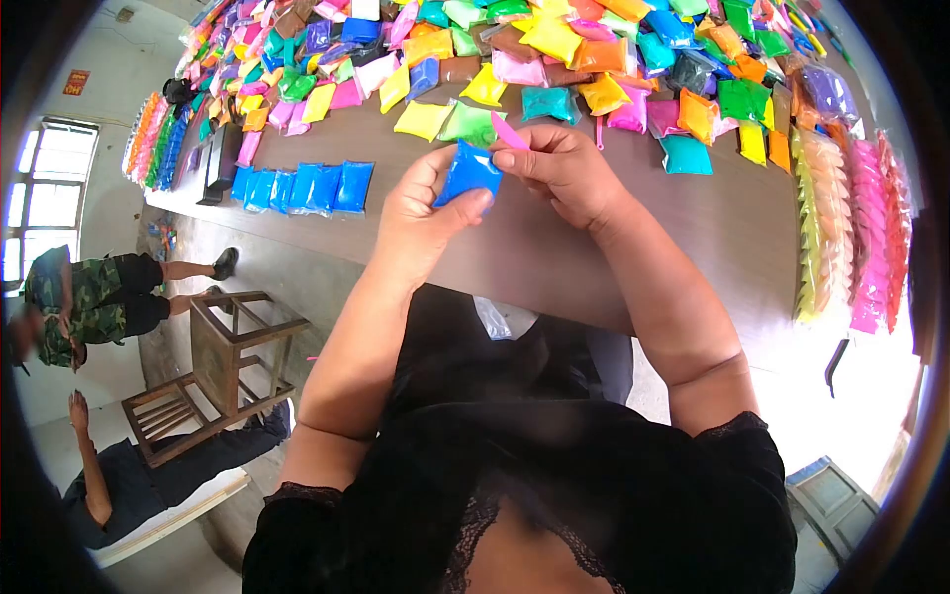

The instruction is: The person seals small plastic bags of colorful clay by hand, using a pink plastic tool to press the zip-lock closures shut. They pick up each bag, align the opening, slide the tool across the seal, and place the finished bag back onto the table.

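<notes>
My left hand is closed on a small blue packet, thumb across its lower edge and fingers behind. Close against it, my right hand is pinched, its fingertips at the packet's upper right corner. A flat pink piece sticks up from the right fingertips; the rest of it is hidden by the fingers. On the table to the left lies an overlapping row of several similar blue packets. A thin pink stick shows just beyond my right hand.
Many colourful packets are heaped across the far side of the table. Long strips of packets hang at the right edge, with more strips at the far left. A wooden chair and two people are on the left.
</notes>
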`<action>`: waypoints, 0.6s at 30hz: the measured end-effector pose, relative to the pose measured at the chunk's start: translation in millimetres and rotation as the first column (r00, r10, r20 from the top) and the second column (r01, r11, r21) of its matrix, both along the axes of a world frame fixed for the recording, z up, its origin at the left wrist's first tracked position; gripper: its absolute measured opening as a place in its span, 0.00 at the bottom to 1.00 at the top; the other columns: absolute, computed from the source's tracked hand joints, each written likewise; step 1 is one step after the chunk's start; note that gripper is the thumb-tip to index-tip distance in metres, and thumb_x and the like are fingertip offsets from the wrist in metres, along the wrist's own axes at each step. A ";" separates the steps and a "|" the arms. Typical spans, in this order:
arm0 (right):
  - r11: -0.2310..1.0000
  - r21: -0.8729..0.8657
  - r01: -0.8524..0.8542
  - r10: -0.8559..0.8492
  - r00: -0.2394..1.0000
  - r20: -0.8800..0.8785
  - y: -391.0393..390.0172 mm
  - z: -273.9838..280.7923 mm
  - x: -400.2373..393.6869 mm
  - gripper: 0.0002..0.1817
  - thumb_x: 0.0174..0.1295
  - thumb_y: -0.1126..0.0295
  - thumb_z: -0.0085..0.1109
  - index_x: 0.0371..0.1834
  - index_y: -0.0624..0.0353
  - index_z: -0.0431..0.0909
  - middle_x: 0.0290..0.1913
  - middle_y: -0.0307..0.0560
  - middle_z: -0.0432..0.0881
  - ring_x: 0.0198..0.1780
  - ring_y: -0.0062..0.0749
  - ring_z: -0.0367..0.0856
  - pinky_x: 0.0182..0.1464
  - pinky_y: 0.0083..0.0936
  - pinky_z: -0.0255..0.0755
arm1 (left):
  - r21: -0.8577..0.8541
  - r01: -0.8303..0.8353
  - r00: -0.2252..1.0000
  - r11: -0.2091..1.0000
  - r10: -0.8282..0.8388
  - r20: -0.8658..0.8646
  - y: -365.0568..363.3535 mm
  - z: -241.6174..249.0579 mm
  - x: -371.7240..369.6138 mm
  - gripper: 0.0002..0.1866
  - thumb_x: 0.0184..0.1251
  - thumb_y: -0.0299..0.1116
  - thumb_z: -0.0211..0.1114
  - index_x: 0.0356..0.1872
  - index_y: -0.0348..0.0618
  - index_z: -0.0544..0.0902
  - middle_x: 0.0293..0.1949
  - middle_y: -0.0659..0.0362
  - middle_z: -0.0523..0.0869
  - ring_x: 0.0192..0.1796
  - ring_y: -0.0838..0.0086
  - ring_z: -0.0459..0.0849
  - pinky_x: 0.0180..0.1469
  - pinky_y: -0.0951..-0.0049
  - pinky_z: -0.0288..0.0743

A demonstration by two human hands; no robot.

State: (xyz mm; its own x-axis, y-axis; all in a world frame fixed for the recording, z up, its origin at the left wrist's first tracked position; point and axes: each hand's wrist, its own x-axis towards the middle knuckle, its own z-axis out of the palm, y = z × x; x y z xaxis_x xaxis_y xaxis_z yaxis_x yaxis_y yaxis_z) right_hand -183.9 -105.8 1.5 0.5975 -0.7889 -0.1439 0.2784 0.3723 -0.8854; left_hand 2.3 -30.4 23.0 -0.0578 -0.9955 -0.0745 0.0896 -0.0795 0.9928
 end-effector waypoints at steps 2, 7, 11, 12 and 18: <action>0.995 -0.046 0.086 -0.089 0.993 -0.076 0.2 0.4 1.7 0.08 0.62 0.66 0.69 0.39 0.57 0.85 0.24 0.27 0.74 0.22 0.11 0.62 0.23 0.14 0.51 | 0.001 -0.022 1.000 1.000 0.022 0.006 1.7 0.7 -7.3 0.24 0.65 0.28 0.69 0.61 0.37 0.75 0.44 0.57 0.86 0.45 0.72 0.85 0.46 0.73 0.78; 0.989 -0.131 0.070 -0.071 0.997 -0.004 3.0 -4.4 5.1 0.08 0.64 0.66 0.68 0.38 0.59 0.85 0.26 0.31 0.77 0.24 0.13 0.66 0.27 0.15 0.57 | 0.075 0.038 0.996 0.996 -0.032 -0.087 0.5 -4.4 -4.8 0.20 0.68 0.30 0.67 0.59 0.37 0.77 0.46 0.58 0.85 0.46 0.73 0.85 0.47 0.73 0.79; 0.994 -0.082 0.066 -0.071 0.996 -0.062 1.5 -3.0 2.0 0.09 0.64 0.67 0.67 0.39 0.62 0.84 0.30 0.36 0.83 0.31 0.16 0.76 0.33 0.16 0.68 | 0.142 0.018 0.999 0.990 -0.012 -0.048 0.4 -2.5 -1.2 0.17 0.70 0.31 0.64 0.57 0.37 0.79 0.45 0.56 0.86 0.43 0.71 0.86 0.46 0.72 0.80; 0.994 -0.083 0.066 -0.071 0.995 -0.063 0.8 -0.7 0.5 0.09 0.64 0.67 0.67 0.39 0.62 0.84 0.30 0.36 0.83 0.31 0.16 0.76 0.33 0.16 0.68 | 0.153 0.016 1.000 0.988 -0.016 -0.001 0.1 -0.5 0.9 0.17 0.71 0.32 0.64 0.57 0.37 0.79 0.45 0.55 0.87 0.42 0.71 0.87 0.45 0.71 0.80; 0.973 -0.227 0.046 -0.059 0.997 -0.047 5.1 3.7 1.4 0.10 0.62 0.67 0.68 0.41 0.63 0.84 0.34 0.36 0.83 0.36 0.16 0.77 0.39 0.17 0.71 | 0.254 0.193 0.908 0.948 -0.271 0.319 -0.4 3.1 11.2 0.17 0.69 0.32 0.67 0.55 0.37 0.79 0.42 0.56 0.88 0.41 0.75 0.86 0.44 0.74 0.79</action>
State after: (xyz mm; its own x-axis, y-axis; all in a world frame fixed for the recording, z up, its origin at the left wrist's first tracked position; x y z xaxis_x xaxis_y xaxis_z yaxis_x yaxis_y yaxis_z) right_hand -182.5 -100.7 5.2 0.5507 -0.8346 0.0104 0.2423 0.1479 -0.9589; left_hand 13.5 -30.8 26.1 -0.2172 -0.9151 -0.3398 -0.3023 -0.2679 0.9148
